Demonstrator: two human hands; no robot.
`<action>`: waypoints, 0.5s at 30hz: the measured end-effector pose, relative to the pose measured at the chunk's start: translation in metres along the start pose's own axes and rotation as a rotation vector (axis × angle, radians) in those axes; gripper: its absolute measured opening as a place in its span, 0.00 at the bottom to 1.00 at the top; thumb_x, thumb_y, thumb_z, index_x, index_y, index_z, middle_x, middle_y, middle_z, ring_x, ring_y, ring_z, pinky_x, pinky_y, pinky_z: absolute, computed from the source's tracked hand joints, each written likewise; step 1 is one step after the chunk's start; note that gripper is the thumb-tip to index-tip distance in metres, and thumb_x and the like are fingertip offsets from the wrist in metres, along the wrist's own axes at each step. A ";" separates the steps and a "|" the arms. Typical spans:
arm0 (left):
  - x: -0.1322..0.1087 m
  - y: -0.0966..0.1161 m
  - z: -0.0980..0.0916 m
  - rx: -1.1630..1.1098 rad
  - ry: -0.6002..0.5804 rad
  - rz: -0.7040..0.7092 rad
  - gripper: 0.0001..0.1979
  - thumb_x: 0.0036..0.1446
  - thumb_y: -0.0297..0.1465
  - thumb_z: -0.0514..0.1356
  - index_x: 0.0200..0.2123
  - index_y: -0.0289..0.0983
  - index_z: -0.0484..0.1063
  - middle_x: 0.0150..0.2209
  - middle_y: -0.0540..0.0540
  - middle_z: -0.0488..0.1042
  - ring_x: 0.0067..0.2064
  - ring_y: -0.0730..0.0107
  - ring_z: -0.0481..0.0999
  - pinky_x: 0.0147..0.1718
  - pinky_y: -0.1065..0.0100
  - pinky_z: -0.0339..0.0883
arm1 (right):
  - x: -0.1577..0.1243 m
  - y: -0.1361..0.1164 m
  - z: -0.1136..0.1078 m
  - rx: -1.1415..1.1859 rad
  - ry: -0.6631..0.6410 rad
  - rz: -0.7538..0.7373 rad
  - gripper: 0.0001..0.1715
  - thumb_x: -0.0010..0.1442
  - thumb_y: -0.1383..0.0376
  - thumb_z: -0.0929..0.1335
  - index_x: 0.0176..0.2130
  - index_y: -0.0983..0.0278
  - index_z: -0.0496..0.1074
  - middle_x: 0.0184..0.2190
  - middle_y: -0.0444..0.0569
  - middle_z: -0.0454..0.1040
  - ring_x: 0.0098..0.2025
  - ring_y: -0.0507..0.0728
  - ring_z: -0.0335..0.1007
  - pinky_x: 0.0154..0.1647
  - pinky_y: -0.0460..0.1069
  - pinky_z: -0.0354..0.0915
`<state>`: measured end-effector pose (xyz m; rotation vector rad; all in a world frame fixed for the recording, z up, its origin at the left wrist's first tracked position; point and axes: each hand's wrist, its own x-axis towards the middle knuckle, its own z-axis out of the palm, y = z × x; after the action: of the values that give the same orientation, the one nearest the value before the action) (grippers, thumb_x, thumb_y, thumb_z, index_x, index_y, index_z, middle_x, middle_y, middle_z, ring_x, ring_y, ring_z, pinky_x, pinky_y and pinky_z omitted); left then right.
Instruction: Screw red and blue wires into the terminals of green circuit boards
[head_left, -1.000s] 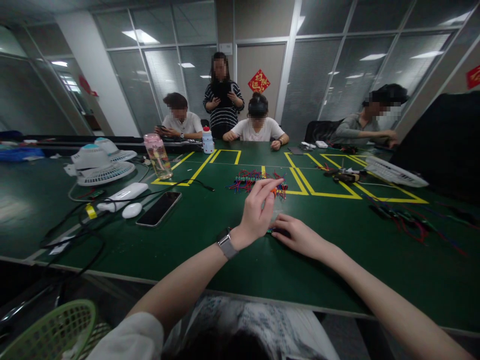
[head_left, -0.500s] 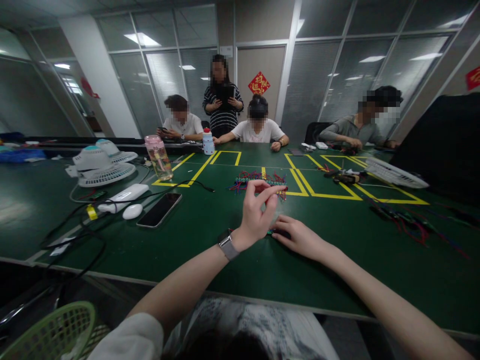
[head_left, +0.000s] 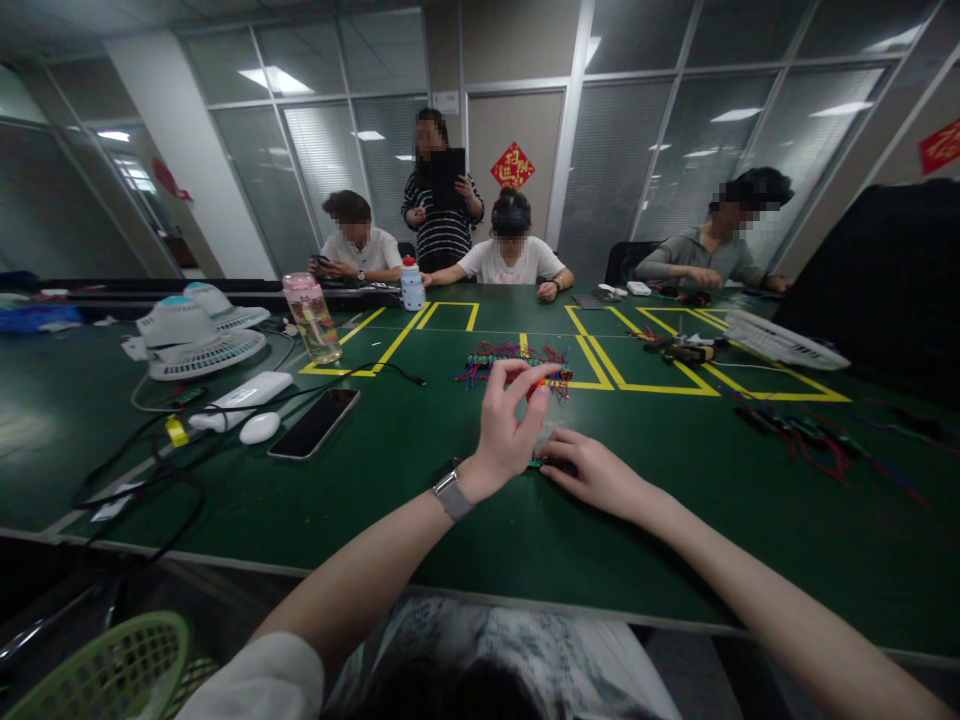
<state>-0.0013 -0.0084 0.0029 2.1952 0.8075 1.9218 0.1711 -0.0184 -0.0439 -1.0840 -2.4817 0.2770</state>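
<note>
1. The person's left hand (head_left: 506, 425), with a watch (head_left: 448, 488) at the wrist, is raised above the worktop (head_left: 420, 530), fingers bent and the thumb near the index finger.
2. An orange piece (head_left: 541, 387) shows just past those fingers; from this angle one cannot tell whether the hand grips it.
3. The right hand (head_left: 592, 472) lies low on the worktop, its thumb and fingertips narrowed onto the end of a small green circuit board (head_left: 534, 464).
4. That board is between the two hands, near the left wrist, mostly covered by fingers.
5. Beyond the left hand lies a row of wired boards (head_left: 484, 360), red and blue leads spreading out, beside yellow tape (head_left: 660, 388).
6. To the left are a phone (head_left: 315, 424), a white power strip (head_left: 240, 400) and a clear bottle (head_left: 315, 325) with a pink lid.
7. More wired boards (head_left: 810, 435) lie well apart, to the right.
</note>
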 end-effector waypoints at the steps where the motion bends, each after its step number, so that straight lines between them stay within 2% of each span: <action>1: 0.000 0.000 0.000 -0.031 -0.036 -0.007 0.15 0.67 0.31 0.49 0.50 0.38 0.73 0.45 0.42 0.71 0.48 0.66 0.72 0.48 0.63 0.68 | 0.000 0.000 0.000 -0.002 0.006 0.000 0.09 0.64 0.66 0.65 0.43 0.63 0.75 0.38 0.51 0.70 0.39 0.57 0.70 0.41 0.50 0.68; 4: 0.000 -0.002 0.000 -0.123 -0.096 -0.036 0.18 0.67 0.27 0.46 0.56 0.38 0.67 0.51 0.42 0.73 0.52 0.66 0.73 0.51 0.61 0.68 | 0.000 -0.001 0.002 -0.002 0.027 0.009 0.08 0.63 0.66 0.66 0.41 0.63 0.75 0.37 0.50 0.70 0.38 0.57 0.70 0.39 0.50 0.67; 7: 0.000 -0.006 0.001 -0.157 -0.098 -0.072 0.18 0.67 0.26 0.48 0.57 0.39 0.67 0.51 0.43 0.74 0.49 0.67 0.76 0.49 0.63 0.69 | 0.001 -0.001 0.004 0.023 0.057 0.012 0.07 0.63 0.66 0.66 0.40 0.64 0.75 0.36 0.50 0.70 0.38 0.57 0.69 0.39 0.50 0.67; 11: 0.002 -0.006 0.001 -0.100 -0.063 -0.052 0.14 0.65 0.26 0.54 0.52 0.39 0.71 0.44 0.45 0.75 0.45 0.69 0.75 0.46 0.66 0.69 | 0.002 -0.001 0.009 0.083 0.107 0.013 0.06 0.62 0.67 0.67 0.40 0.64 0.75 0.36 0.49 0.70 0.38 0.56 0.69 0.40 0.49 0.66; 15: 0.001 -0.005 -0.001 0.020 0.001 -0.044 0.09 0.61 0.30 0.60 0.44 0.40 0.76 0.39 0.46 0.69 0.42 0.70 0.71 0.43 0.68 0.69 | 0.003 0.000 0.013 0.143 0.142 0.031 0.06 0.61 0.68 0.68 0.38 0.64 0.76 0.35 0.49 0.71 0.38 0.56 0.69 0.40 0.49 0.66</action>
<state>-0.0035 -0.0042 0.0020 2.1690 0.8718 1.9033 0.1630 -0.0164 -0.0543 -1.0462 -2.2842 0.3681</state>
